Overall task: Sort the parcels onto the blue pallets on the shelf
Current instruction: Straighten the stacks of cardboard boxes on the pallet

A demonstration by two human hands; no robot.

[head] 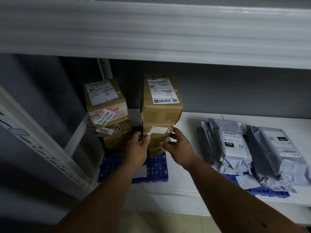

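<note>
Hands meet at mid-frame, low on the right-hand stack of cardboard parcels (160, 115): the left hand (137, 151) has its thumb and fingers curled round the stack's left edge, and the right hand (179, 145) cups the right edge with loosely bent fingers, touching the box with the plain white label (157, 135). That stack rises off the blue pallet (156, 169) at centre-left, close beside a second brown stack (107, 111) to its left. Risk, as I judge it: the tall top box overhangs the narrower ones beneath, so a nudge or pull at this lower box could tip the column toward its neighbour or off the front edge. Looks-wise the cartons are creased, heavily taped, with printed shipping labels on top. Over at right of frame, grey mailer bags (235, 145) lie overlapped on another blue pallet (269, 193).
</note>
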